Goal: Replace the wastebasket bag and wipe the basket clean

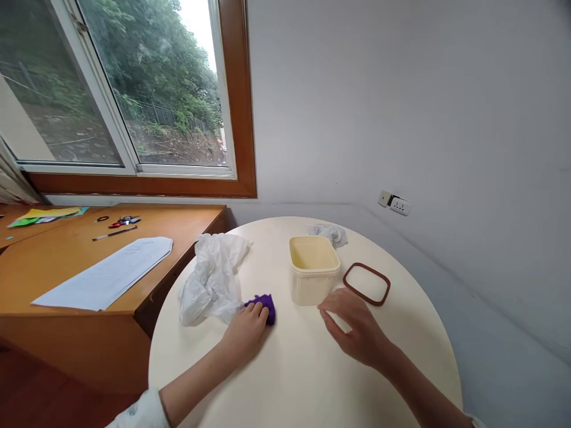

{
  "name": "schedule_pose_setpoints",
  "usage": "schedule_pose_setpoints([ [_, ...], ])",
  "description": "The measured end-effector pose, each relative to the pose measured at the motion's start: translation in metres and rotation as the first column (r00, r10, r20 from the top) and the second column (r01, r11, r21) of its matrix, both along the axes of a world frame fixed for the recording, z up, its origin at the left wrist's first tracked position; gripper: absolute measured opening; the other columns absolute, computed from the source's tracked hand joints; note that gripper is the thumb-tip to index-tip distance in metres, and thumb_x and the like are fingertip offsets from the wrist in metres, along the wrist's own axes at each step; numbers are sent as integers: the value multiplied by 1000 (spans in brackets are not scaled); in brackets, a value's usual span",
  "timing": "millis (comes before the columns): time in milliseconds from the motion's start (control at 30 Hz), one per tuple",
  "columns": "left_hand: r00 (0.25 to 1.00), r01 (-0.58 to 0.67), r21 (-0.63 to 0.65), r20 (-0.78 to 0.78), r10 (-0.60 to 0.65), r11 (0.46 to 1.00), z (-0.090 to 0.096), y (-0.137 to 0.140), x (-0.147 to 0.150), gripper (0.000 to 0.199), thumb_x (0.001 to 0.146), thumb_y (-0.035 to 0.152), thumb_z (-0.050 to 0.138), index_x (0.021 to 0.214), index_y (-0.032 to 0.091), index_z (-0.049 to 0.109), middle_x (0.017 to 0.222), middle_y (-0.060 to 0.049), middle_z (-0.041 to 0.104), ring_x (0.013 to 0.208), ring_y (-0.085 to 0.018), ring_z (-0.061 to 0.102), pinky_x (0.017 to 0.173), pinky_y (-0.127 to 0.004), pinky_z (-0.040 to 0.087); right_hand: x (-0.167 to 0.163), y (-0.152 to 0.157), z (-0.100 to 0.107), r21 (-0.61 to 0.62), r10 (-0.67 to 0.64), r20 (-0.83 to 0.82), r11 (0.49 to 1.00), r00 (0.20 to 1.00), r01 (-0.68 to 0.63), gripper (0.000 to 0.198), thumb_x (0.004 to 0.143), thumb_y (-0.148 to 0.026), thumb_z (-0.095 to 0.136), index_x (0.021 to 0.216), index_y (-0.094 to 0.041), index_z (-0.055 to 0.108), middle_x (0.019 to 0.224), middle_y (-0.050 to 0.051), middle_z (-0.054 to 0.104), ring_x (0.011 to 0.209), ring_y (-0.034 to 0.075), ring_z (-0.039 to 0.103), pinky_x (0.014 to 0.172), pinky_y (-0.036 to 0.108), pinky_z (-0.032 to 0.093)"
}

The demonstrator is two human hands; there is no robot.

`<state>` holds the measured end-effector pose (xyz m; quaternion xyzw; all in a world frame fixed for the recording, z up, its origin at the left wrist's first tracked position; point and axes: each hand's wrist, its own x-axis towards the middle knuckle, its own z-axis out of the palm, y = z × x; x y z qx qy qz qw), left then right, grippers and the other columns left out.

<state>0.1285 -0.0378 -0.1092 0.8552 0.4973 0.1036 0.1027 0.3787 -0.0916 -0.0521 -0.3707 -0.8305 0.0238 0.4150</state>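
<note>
My left hand (246, 334) rests on the round table with its fingers curled over a purple cloth (270, 303), which is bunched up and partly hidden by them. Just beyond it lies a crumpled white plastic bag (213, 279). A cream, square plastic tub (314, 279) stands upright with its mouth uncovered. Close to the tub's front right corner, my right hand (352, 327) holds nothing, thumb and fingers apart. Whether its fingertips touch the tub I cannot tell. Flat on the table to the right is a brown-rimmed lid (387, 291) with a pale or see-through middle.
Behind the tub sits a crumpled clear plastic bag (336, 236). The round white table (285, 386) stands near a wall with a socket (400, 205). At left, a wooden desk (178, 217) bears paper sheets (109, 270), a pen (115, 233) and small items.
</note>
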Motion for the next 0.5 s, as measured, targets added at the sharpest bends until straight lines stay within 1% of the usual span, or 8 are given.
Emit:
schedule_pose_setpoints([
  [33, 999, 15, -18, 30, -14, 1000, 3, 1, 1, 14, 70, 13, 47, 79, 19, 57, 83, -11, 59, 78, -26, 55, 70, -35, 41, -2, -3, -1, -73, 36, 3, 997, 999, -36, 18, 82, -14, 47, 92, -24, 58, 80, 5, 63, 78, 18, 57, 72, 35, 47],
  [100, 989, 68, -98, 136, -55, 993, 16, 1, 4, 18, 74, 15, 43, 80, 21, 58, 83, -7, 61, 72, -22, 56, 64, -30, 41, -6, -7, -4, -249, 68, -24, 966, 997, -72, 23, 83, -19, 49, 103, -25, 56, 94, 6, 62, 90, 18, 56, 79, 35, 47],
  [167, 955, 171, -233, 279, -103, 957, 33, -1, 10, 20, 78, 19, 40, 82, 24, 59, 82, -3, 62, 67, -18, 56, 59, -26, 40, -9, -8, -5, -443, 55, -68, 893, 996, -80, 42, 79, -28, 57, 120, -27, 48, 116, 7, 55, 107, 20, 51, 90, 37, 43],
  [233, 918, 220, -355, 391, -70, 909, 52, -4, 18, 19, 80, 26, 41, 83, 23, 60, 77, -2, 63, 64, -16, 55, 55, -24, 39, -11, -8, -7, -605, 40, -115, 789, 993, -102, 63, 73, -35, 64, 130, -29, 38, 129, 7, 46, 117, 22, 44, 95, 38, 40],
  [300, 878, 266, -400, 476, -49, 877, 67, -6, 27, 20, 81, 30, 44, 83, 22, 62, 74, -1, 63, 65, -15, 55, 55, -23, 40, -14, -6, -9, -694, 30, -178, 705, 984, -147, 63, 70, -36, 67, 127, -29, 42, 126, 6, 47, 114, 23, 46, 94, 38, 41],
  [400, 822, 363, -419, 565, -74, 832, 81, -8, 37, 20, 81, 33, 48, 80, 20, 64, 71, -1, 63, 65, -14, 54, 58, -23, 42, -15, -3, -14, -751, -9, -334, 608, 942, -260, 34, 74, -34, 62, 106, -22, 58, 105, 5, 58, 99, 21, 54, 87, 38, 44],
  [433, 806, 391, -427, 586, -80, 815, 82, -8, 40, 21, 81, 34, 49, 80, 19, 64, 70, -1, 62, 64, -13, 54, 59, -23, 42, -15, -2, -17, -763, -14, -413, 552, 911, -337, 29, 76, -34, 60, 101, -20, 60, 98, 5, 60, 93, 20, 56, 84, 37, 45],
  [500, 777, 407, -418, 626, -68, 813, 82, -4, 42, 24, 82, 36, 48, 82, 17, 63, 68, -2, 60, 62, -13, 53, 60, -24, 44, -11, -1, -22, -754, -16, -574, 399, 819, -521, 28, 77, -35, 60, 98, -17, 61, 88, 4, 62, 82, 18, 59, 77, 34, 47],
])
